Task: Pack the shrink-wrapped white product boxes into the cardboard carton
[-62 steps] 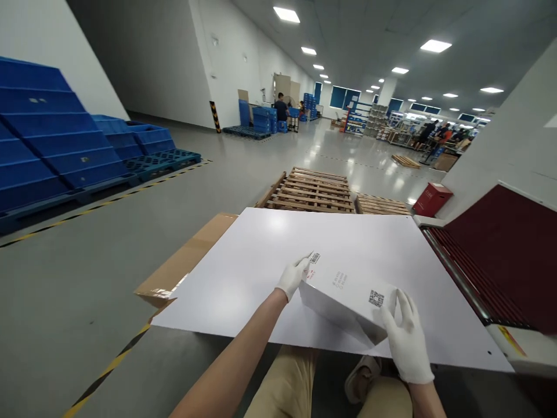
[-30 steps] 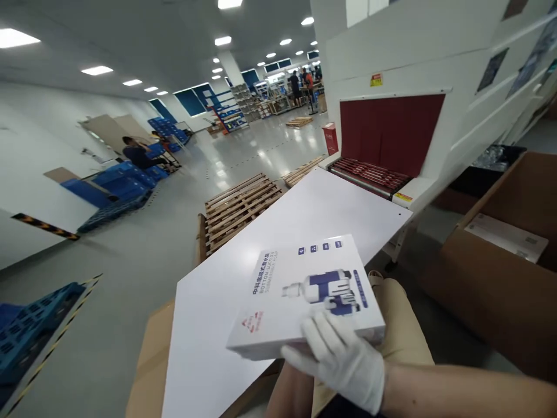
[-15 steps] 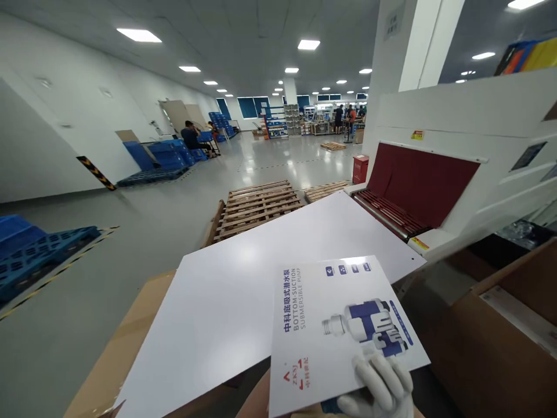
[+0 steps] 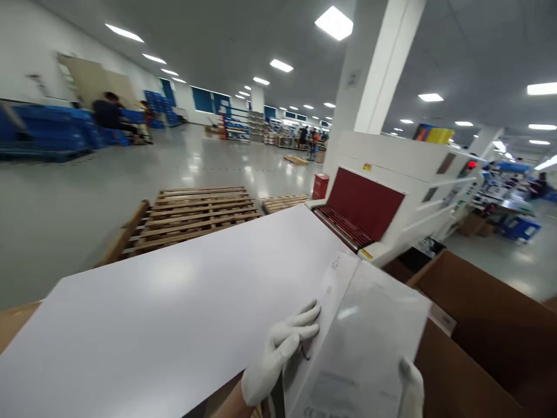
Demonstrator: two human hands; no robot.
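We grip a flat white box (image 4: 361, 342) with both gloved hands, left (image 4: 278, 354), right (image 4: 411, 389) half cut off; cardboard carton (image 4: 474, 342) at three o'clock, contents hidden.

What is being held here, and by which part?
A flat white box, gripped by the left hand at its left edge and the right hand at its lower right corner.

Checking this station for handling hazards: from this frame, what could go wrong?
1. The flat white box is held at its edges by the gloved left hand and right hand, partly over the open cardboard carton; it could slip and drop in.
2. It is near the corner of the white board, so a knock could shift the board.
3. The red-mouthed tunnel machine adjoins the board's far edge, perhaps a hazard for hands.
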